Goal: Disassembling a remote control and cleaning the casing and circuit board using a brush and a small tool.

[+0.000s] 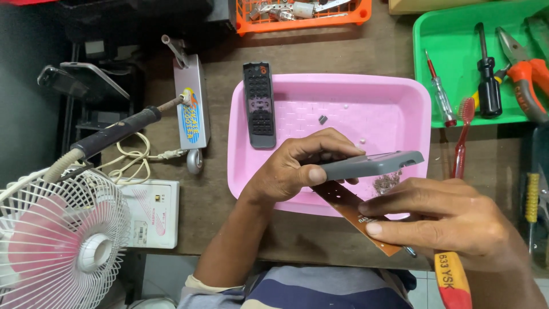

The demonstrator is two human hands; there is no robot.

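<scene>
- Left hand (291, 171) has its grip pinched on a smooth grey plastic remote shell (372, 165), held flat over the pink tray's (400, 97) near rim.
- Right hand (452, 220) grips a thin brown circuit board (354, 212) plus a screwdriver (452, 280).
- Black remote face (259, 106) leans on the tray's left edge.
- Table (217, 200) is crowded; the tray floor is mostly open.

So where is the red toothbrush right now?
In the head view the red toothbrush lies on the person's right side of the wooden bench, its bristle head resting on the green plastic tray's front edge, between that tray and the pink plastic tub.
</scene>
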